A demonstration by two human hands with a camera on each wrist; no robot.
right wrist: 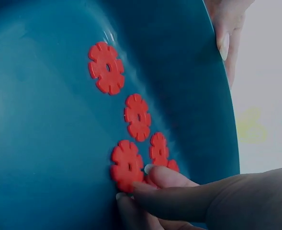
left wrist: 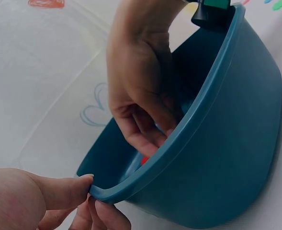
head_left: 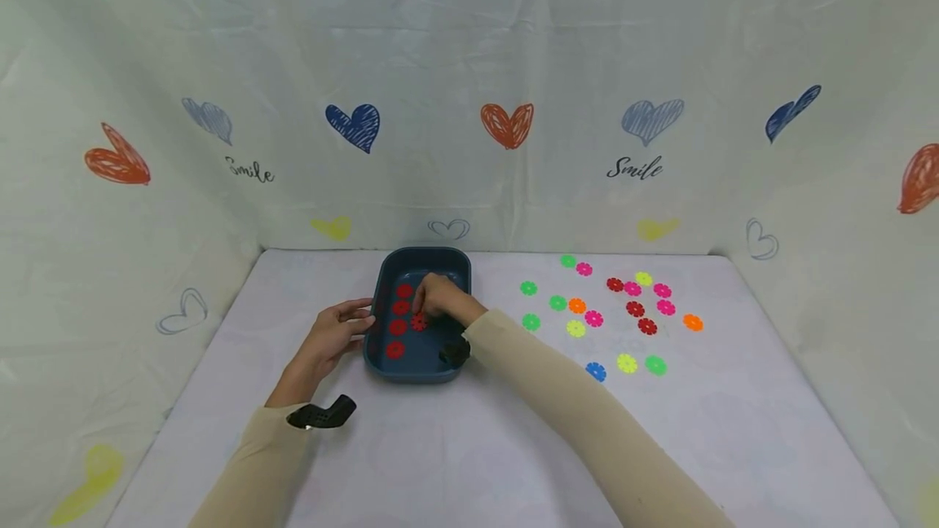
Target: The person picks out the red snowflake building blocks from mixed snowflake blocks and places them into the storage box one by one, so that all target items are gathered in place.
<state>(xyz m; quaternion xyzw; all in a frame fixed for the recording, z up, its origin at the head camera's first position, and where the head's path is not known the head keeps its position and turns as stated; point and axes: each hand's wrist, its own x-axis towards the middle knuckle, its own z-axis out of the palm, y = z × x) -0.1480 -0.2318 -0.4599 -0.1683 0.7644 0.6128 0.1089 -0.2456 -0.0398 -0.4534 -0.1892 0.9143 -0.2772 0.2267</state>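
Observation:
A deep teal-blue plastic tub [head_left: 420, 376] stands on the table, left of centre. My left hand [head_left: 336, 338] pinches its left rim, thumb on the inside and fingers beneath the lip, as the left wrist view shows. Inside the tub, my right hand [head_left: 440, 297] reaches down to the floor. Its thumb and fingertips pinch the edge of a red notched plastic disc [right wrist: 127, 166], flower-shaped with a slot in the middle. Several like red discs [right wrist: 106, 68] lie flat in a row along the tub's left side, one partly hidden behind the fingers in the right wrist view.
Right of the tub, loose notched discs in green [head_left: 528, 288], pink [head_left: 593, 319], orange [head_left: 693, 323], yellow [head_left: 627, 363], dark red [head_left: 634, 310] and blue [head_left: 596, 371] are scattered over the white table [head_left: 455, 463]. A heart-printed curtain [head_left: 440, 47] hangs behind and at both sides.

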